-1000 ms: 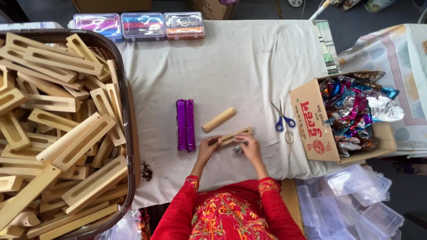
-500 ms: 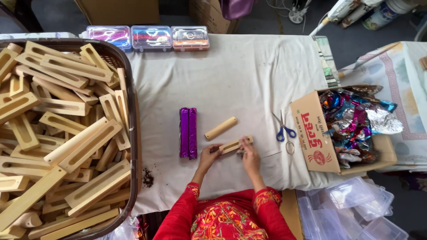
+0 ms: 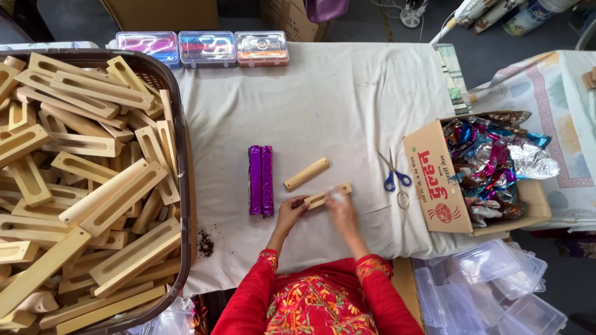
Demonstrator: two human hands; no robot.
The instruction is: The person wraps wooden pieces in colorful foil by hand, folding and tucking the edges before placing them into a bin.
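My left hand [image 3: 290, 213] and my right hand [image 3: 342, 212] both hold a short pale wooden block [image 3: 323, 197] just above the white cloth. The left fingers pinch its left end and the right hand covers its right end. A second wooden stick [image 3: 306, 174] lies loose a little farther up the cloth. Left of the hands lie two sticks wrapped in purple foil [image 3: 261, 180], side by side and upright in view. My red embroidered sleeves reach in from the bottom edge.
A large basket [image 3: 183, 180] heaped with slotted wooden moulds fills the left. Blue-handled scissors [image 3: 393, 175] lie right of the hands, beside a cardboard box [image 3: 434, 186] of coloured foil wrappers. Three clear lidded boxes [image 3: 207, 48] line the far edge. Clear plastic containers [image 3: 490, 285] sit lower right.
The hands have stayed on the wooden block, and the right hand has shifted slightly along it. The camera view has drifted a little; nothing else on the cloth has moved.
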